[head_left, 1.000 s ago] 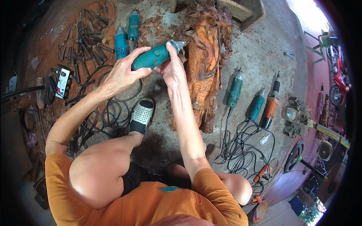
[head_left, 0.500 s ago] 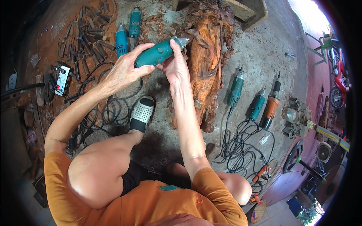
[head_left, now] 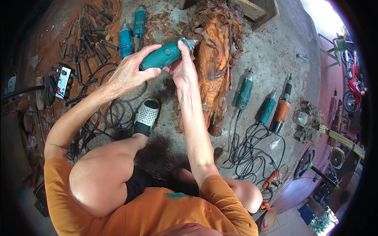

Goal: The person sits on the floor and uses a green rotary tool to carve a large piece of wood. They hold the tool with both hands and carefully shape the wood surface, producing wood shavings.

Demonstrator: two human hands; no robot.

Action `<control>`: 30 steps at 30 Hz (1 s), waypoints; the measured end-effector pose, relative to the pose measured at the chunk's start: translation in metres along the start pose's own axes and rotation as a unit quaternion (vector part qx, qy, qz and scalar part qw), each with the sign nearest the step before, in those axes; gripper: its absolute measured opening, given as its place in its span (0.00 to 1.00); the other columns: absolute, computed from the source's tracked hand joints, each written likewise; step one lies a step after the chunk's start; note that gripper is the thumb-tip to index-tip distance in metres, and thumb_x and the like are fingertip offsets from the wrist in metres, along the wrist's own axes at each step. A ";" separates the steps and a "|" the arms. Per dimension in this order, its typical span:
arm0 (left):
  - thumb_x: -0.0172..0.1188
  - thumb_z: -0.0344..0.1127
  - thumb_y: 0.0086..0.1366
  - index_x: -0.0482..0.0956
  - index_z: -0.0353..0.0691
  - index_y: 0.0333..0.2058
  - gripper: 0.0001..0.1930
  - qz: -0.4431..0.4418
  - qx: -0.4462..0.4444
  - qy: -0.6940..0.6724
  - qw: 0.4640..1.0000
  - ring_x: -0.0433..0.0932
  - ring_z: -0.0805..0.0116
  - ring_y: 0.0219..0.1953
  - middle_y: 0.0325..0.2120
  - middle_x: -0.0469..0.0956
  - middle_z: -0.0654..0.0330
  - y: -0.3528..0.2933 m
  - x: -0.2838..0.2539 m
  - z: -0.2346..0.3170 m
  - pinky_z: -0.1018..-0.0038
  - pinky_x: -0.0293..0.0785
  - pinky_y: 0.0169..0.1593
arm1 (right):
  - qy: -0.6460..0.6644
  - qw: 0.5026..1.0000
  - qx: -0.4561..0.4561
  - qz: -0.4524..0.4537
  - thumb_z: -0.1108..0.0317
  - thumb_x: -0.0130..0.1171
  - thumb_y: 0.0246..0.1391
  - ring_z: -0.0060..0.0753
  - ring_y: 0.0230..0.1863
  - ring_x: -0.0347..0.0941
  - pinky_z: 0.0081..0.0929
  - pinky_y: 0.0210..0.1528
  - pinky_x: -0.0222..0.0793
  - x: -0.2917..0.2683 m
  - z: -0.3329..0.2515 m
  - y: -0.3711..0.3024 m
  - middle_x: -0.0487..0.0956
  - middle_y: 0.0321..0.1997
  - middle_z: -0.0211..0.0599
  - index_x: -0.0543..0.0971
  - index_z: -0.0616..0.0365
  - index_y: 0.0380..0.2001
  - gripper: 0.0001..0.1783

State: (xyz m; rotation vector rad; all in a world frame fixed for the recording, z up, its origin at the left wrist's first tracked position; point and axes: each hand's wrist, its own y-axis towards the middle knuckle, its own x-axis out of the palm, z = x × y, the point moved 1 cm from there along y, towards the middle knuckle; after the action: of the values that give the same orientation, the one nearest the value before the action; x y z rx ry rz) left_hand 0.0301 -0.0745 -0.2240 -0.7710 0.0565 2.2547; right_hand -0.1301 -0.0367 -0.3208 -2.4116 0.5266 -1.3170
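Both of my hands hold up a teal die grinder (head_left: 164, 54), its metal nose pointing to the upper right. My left hand (head_left: 129, 70) is wrapped round the rear end, thumb along the near side. My right hand (head_left: 184, 72) grips it near the front, with the thumb on top by the metal collar; its other fingers are partly hidden beneath. Just right of the tool's tip, a carved brown wooden log (head_left: 214, 78) lies on the concrete floor. Beyond my left hand, a blue die grinder (head_left: 125, 42) and another teal one (head_left: 139, 23) lie on the floor.
Several chisels or gouges (head_left: 92, 33) lie piled at the far left, near a white control box (head_left: 63, 82). To the right are two teal grinders (head_left: 245, 92) (head_left: 268, 108), an orange one (head_left: 282, 114) and tangled black cables (head_left: 252, 145). My shoe (head_left: 147, 115) is left of the log.
The view has shifted slightly, so the floor things sit a little differently in it. My hands keep the same grip on the die grinder, with hardly any movement.
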 end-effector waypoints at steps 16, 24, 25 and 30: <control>0.67 0.36 0.61 0.67 0.43 0.66 0.34 -0.011 0.013 -0.002 1.000 0.79 0.63 0.50 0.50 0.80 0.52 -0.006 -0.002 0.006 0.64 0.73 0.55 | 0.009 1.000 -0.005 0.012 0.41 0.69 0.51 0.29 0.46 0.76 0.42 0.45 0.75 0.000 0.002 -0.013 0.78 0.44 0.28 0.73 0.48 0.49 0.31; 0.66 0.35 0.60 0.68 0.42 0.65 0.34 -0.010 0.027 0.005 1.000 0.78 0.63 0.52 0.52 0.80 0.52 -0.009 -0.003 0.005 0.64 0.72 0.57 | 0.012 1.000 -0.011 0.020 0.41 0.70 0.51 0.28 0.44 0.77 0.37 0.42 0.76 0.001 0.003 -0.018 0.78 0.43 0.28 0.74 0.48 0.48 0.31; 0.66 0.35 0.60 0.68 0.42 0.65 0.34 -0.008 0.032 0.012 0.999 0.79 0.63 0.52 0.51 0.80 0.52 -0.009 -0.003 0.004 0.65 0.72 0.57 | 0.013 1.000 -0.013 0.020 0.41 0.70 0.51 0.28 0.44 0.77 0.37 0.43 0.77 0.001 0.004 -0.019 0.78 0.43 0.28 0.74 0.48 0.47 0.30; 0.66 0.35 0.60 0.67 0.42 0.65 0.34 -0.025 0.017 0.007 1.000 0.79 0.63 0.51 0.51 0.80 0.52 -0.009 -0.005 0.009 0.65 0.72 0.57 | 0.011 1.000 -0.010 0.026 0.40 0.69 0.51 0.26 0.44 0.77 0.40 0.44 0.77 -0.001 0.004 -0.020 0.78 0.43 0.28 0.75 0.48 0.47 0.30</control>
State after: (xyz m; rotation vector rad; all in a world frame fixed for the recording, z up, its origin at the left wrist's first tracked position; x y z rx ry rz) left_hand 0.0344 -0.0695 -0.2123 -0.7613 0.0814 2.1968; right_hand -0.1245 -0.0182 -0.3144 -2.3850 0.6058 -1.3249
